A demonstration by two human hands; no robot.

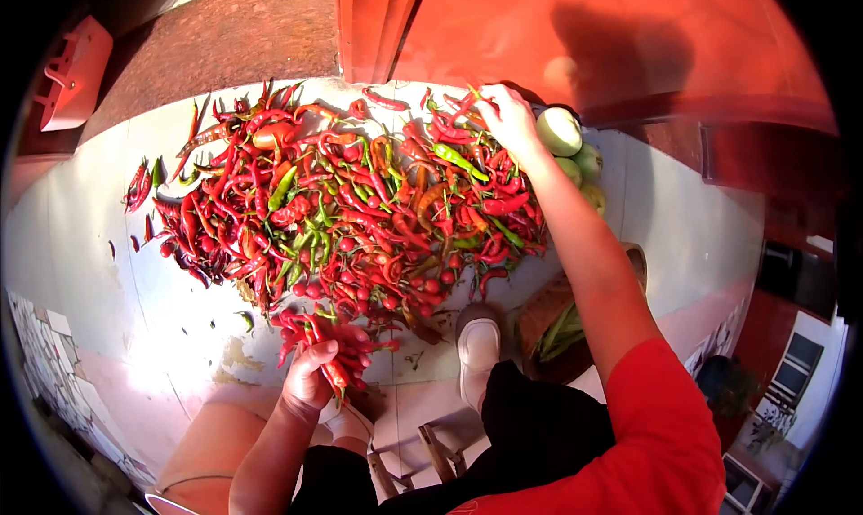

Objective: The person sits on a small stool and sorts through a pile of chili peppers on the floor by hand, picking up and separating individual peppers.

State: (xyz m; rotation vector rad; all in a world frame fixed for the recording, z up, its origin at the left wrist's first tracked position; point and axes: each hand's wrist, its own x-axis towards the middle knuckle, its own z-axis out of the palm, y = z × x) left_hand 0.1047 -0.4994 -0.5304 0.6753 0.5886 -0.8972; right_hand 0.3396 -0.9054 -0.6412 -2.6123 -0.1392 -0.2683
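Observation:
A wide heap of red chili peppers (360,200), with some green and orange ones among them, lies spread over the pale tiled floor. My left hand (310,371) is closed round a bunch of red peppers (337,358) at the heap's near edge. Stretched out to the far right edge of the heap, my right hand (508,115) has its fingers bent together at the tip of a reddish pepper (474,93). Its grip is partly hidden. Just right of that hand sit several pale green round vegetables (559,131).
A basket (539,313) with long green pods stands right of my shoe (479,344). An orange-pink container (207,443) is beside my left forearm. Wooden stool legs (440,452) show between my legs. A red door (539,30) and a pink box (78,75) are beyond the heap.

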